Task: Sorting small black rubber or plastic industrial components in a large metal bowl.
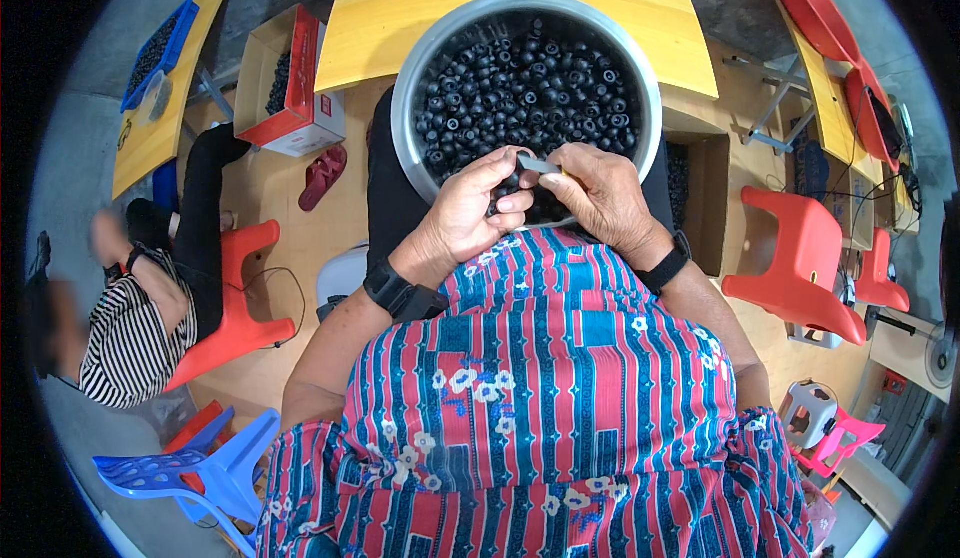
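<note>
A wide metal basin (pixel 405 148) rests on my lap, filled with many small black ring-like pieces (pixel 530 88). Over its near rim, my left hand (pixel 478 203) is closed, its fingers curled around a small black piece (pixel 515 182) of the same kind, partly hidden. My right hand (pixel 605 198) pinches a small knife (pixel 538 165); its short grey blade points left to my left fingertips, and a bit of yellow handle shows at the thumb. The blade meets or nearly meets the left thumb and fingers; the exact contact cannot be made out.
Beyond the basin stands a yellow table (pixel 400 18). An open carton (pixel 290 108) and a red slipper (pixel 322 176) are to the left, near a seated person in a striped shirt (pixel 135 343). Red stools (pixel 795 258) and another carton (pixel 705 208) stand to the right.
</note>
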### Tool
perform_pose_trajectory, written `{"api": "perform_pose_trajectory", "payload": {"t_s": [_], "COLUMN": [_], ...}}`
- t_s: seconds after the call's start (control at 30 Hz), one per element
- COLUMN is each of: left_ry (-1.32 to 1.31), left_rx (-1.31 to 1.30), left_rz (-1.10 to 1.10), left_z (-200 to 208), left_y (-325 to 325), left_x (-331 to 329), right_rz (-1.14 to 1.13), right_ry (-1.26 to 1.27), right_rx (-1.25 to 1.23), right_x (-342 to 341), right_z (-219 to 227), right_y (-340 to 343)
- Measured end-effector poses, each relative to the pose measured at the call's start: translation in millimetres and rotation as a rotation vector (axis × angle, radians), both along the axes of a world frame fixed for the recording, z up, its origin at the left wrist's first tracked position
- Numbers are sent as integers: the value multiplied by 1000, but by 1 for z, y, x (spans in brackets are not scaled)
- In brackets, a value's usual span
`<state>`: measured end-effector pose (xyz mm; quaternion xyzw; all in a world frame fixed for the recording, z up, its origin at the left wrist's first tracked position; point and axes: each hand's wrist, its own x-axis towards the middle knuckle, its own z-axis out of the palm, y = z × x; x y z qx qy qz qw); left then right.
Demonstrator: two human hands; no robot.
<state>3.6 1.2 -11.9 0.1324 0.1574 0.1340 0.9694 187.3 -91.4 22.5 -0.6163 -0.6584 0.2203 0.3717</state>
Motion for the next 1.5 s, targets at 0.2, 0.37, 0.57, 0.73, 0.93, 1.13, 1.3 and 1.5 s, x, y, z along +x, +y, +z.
{"api": "perform_pose_trajectory", "payload": {"t_s": [0.2, 0.37, 0.57, 0.73, 0.93, 1.13, 1.3, 1.5], "left_ry": [8, 42, 58, 67, 130, 139, 155, 98], "left_rx": [18, 55, 71, 91, 157, 248, 237, 323], "left_rz": [5, 5, 3, 5, 24, 59, 72, 89], "left_z": [-4, 1, 2, 5, 11, 10, 9, 8], "left_y": [0, -1, 0, -2, -3, -4, -2, -5], "left_x": [-1, 1, 1, 2, 2, 2, 4, 2], "right_rz": [24, 1, -2, -25, -31, -18, -72, -271], "right_ry": [-156, -159, -179, -174, -191, -196, -157, 88], "right_rx": [69, 83, 92, 94, 83, 87, 32, -65], "right_x": [-2, -3, -2, -2, -2, -2, -4, 3], "right_z": [1, 1, 1, -1, -1, -1, -4, -7], "right_y": [1, 1, 2, 2, 2, 2, 3, 7]}}
